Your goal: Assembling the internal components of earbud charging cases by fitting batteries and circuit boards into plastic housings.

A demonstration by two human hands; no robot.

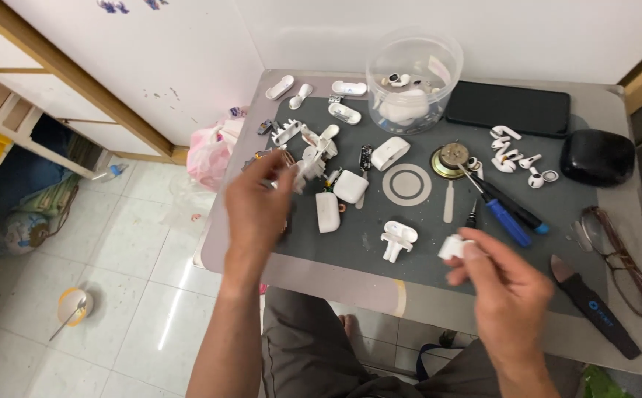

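While left hand (pixel 258 203) hovers curled | right hand (pixel 501 287) pinches white part (pixel 454 247)

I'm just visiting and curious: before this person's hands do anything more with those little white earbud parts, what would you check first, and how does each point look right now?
1. Right hand has a firm hold on the small white part: ok, pinched at the fingertips.
2. Left hand is free to pick something up: cannot tell, its fingers are curled over the pile of white case pieces.
3. Blue-handled screwdriver within reach: ok, it lies on the grey mat just beyond the right hand.
4. Loose earbuds safe from rolling off: ok, they sit well inside the table edge.
5. Glasses clear of the work: ok, off to the right side.
6. Clear tub stable: ok, upright on the mat.
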